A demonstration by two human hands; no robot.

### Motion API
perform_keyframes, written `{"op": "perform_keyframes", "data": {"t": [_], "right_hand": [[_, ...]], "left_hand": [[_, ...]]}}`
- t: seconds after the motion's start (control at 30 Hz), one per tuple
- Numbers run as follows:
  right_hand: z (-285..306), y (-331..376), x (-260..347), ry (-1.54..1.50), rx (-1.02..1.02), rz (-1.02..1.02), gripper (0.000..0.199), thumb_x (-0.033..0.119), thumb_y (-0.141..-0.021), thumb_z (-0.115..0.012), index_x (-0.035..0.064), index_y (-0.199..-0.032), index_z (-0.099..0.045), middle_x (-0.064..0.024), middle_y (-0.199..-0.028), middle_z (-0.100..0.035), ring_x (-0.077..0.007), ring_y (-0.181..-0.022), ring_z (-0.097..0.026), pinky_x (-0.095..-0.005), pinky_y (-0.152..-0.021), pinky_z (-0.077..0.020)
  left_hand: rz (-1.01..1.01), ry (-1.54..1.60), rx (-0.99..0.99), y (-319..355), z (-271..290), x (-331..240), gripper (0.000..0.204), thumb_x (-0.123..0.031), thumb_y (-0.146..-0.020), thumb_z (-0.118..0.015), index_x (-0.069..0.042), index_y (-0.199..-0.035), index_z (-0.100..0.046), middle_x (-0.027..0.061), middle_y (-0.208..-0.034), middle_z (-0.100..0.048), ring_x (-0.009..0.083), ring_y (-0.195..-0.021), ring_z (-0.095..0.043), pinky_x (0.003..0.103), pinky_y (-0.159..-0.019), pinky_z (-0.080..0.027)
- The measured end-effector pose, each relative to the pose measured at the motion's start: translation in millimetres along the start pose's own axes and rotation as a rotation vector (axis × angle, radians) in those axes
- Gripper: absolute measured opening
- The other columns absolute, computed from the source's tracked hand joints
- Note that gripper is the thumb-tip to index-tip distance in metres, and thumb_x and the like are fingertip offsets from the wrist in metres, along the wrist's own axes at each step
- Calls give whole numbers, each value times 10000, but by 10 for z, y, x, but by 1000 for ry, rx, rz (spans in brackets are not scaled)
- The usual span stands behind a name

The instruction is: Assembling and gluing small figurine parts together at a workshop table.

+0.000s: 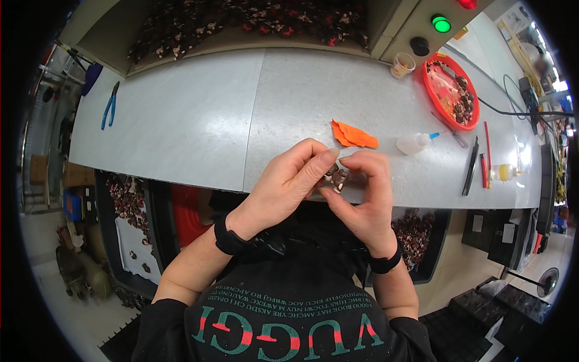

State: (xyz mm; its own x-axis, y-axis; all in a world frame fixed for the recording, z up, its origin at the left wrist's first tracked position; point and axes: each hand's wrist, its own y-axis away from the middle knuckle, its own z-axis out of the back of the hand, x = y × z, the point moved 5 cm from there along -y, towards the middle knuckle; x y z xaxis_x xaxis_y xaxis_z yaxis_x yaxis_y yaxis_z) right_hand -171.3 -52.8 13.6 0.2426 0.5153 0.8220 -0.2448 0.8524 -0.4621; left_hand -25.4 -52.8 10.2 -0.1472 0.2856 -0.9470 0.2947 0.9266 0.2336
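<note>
A small dark brown piece with pale spots [338,177], figurine-like in shape, is pinched between my two hands just above the table's near edge. My left hand [283,181] grips it from the left, thumb and fingers pressed together at its top. From the right, the curled fingers and thumb of my right hand [369,196] close round its side and bottom. Part of the piece is covered by my fingers, so its exact kind is unclear. Just beyond the hands lies a crumpled orange cloth [354,135].
A squeeze bottle with a blue tip [415,142] lies right of the cloth. Farther right are a red round tray [427,84] of small pieces, a clear cup [401,65], slim tools [471,166] and a yellow-capped bottle [503,172]. Blue-handled pliers [108,111] lie far left. Bins of pieces [129,205] stand below the table.
</note>
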Motion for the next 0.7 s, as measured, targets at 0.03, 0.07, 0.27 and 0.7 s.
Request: {"op": "perform_keyframes", "data": {"t": [0.03, 0.07, 0.27, 0.7], "right_hand": [[-10, -7, 15, 32, -6, 32, 484, 21, -669, -823, 38, -1074, -559, -96, -1038, -562, -252, -980, -560, -338, -821, -483], [-13, -6, 13, 33, -7, 30, 484, 21, -669, -823, 38, -1074, -559, -96, -1038, -562, -252, -980, -560, -338, -821, -483], [-20, 30, -34, -19, -49, -17, 426, 8, -684, -811, 36, -1039, -577, -93, -998, -567, -240, -895, -583, -323, -748, -501], [-47, 51, -86, 9, -86, -10, 408, 32, -710, -812, 47, -1013, -539, -88, -981, -535, -207, -833, -565, -295, -669, -492]], "left_hand": [[-7, 30, 9, 2, -9, -5, 333, -350, -1017, -487, -28, -1014, -574, -15, -826, -582, 32, -704, -512, 185, -601, -424], [-6, 30, 11, 0, -13, 0, 333, -350, -1017, -487, -28, -1014, -574, -15, -826, -582, 32, -704, -512, 185, -601, -424], [-75, -111, -20, -1, -50, 3, 327, -315, -1011, -508, 4, -1054, -560, 22, -851, -605, 68, -736, -569, 214, -658, -468], [-255, -525, -96, 9, -165, 2, 324, -194, -832, -733, -19, -1037, -554, 5, -809, -576, 56, -654, -510, 219, -570, -431]]}}
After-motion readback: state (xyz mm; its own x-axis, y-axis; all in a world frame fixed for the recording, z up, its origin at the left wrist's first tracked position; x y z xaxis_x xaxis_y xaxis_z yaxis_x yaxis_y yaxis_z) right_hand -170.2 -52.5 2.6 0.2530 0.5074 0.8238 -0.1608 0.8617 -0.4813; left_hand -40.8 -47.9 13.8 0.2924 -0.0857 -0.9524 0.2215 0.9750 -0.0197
